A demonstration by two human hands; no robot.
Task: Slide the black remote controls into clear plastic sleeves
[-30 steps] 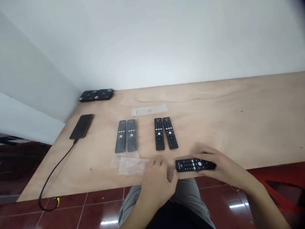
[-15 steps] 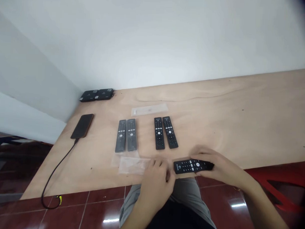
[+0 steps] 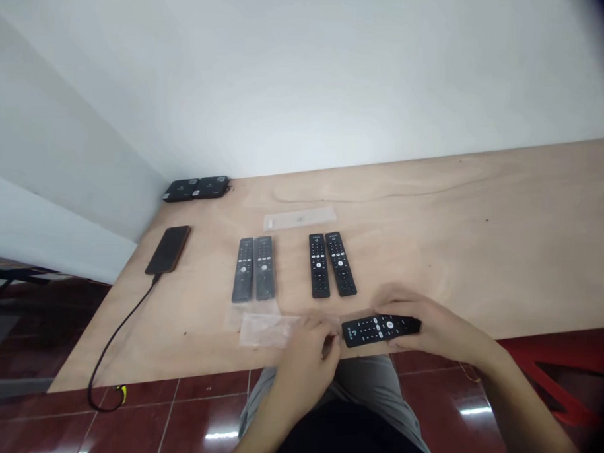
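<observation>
remote (image 3: 365, 330), clamped in right fingers (image 3: 403, 301), has shifted leftward; left fingers (image 3: 314, 329) pinch bag (image 3: 266, 331).

I'm in a plain indoor room that serves as a work spot; whether it belongs to a home, an office or a shop, I can't tell. A white wall (image 3: 307, 88) meets the far edge of my wooden tabletop (image 3: 431, 224), and lamplight glints on red floor tiles (image 3: 201, 408) below the near edge. Several remotes (image 3: 319, 265), some in clear sleeves, and two small black boxes (image 3: 211, 188) by the far left corner suggest handling electronics.
</observation>
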